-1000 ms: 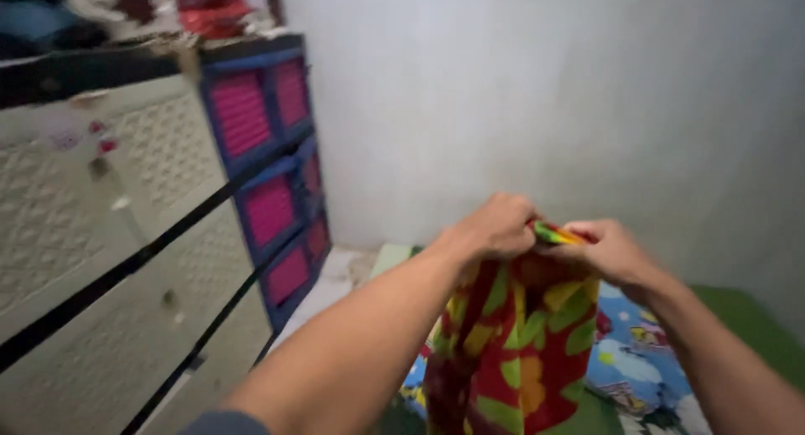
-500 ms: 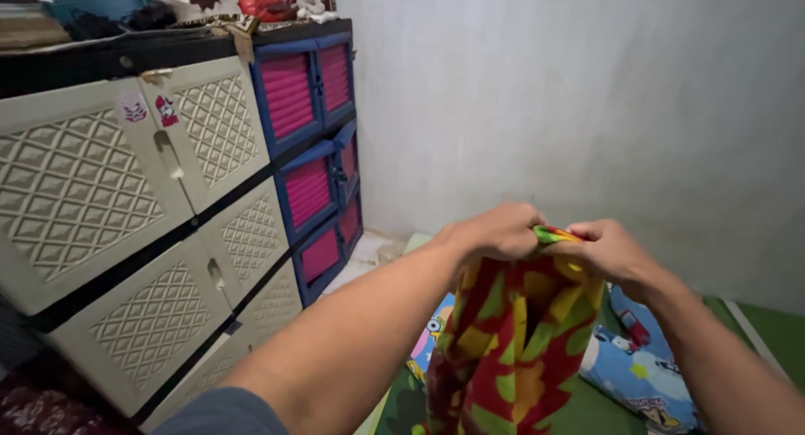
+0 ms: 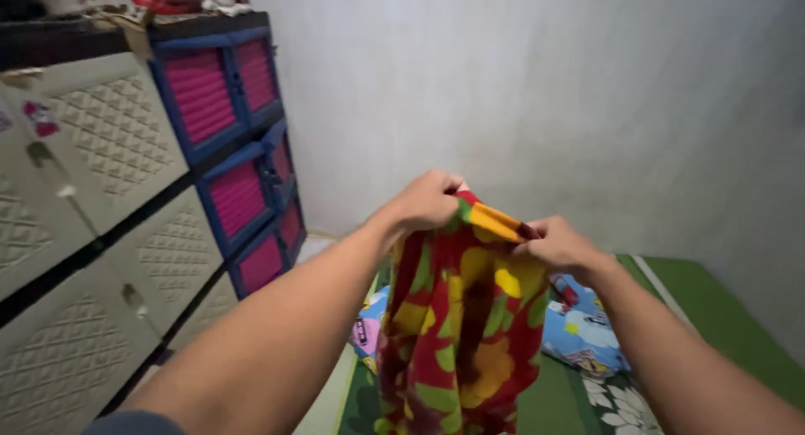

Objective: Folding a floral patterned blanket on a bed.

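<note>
A red cloth with yellow and green flower shapes [image 3: 457, 334] hangs in front of me, held up by its top edge. My left hand [image 3: 426, 200] grips the left part of that edge. My right hand [image 3: 558, 246] pinches the edge a little lower and to the right. A short stretch of the edge runs taut between the two hands, and the rest of the cloth drapes down out of the frame.
A cream plastic drawer cabinet [image 3: 92, 234] stands at the left, with a blue and pink drawer unit [image 3: 239, 150] beyond it by the white wall [image 3: 520, 91]. Below lie a green mat [image 3: 713, 309] and a blue printed pillow [image 3: 583, 334].
My hands have drawn apart along the cloth's top edge, the left one rising slightly. The view has swung right, so the cabinets sit further left.
</note>
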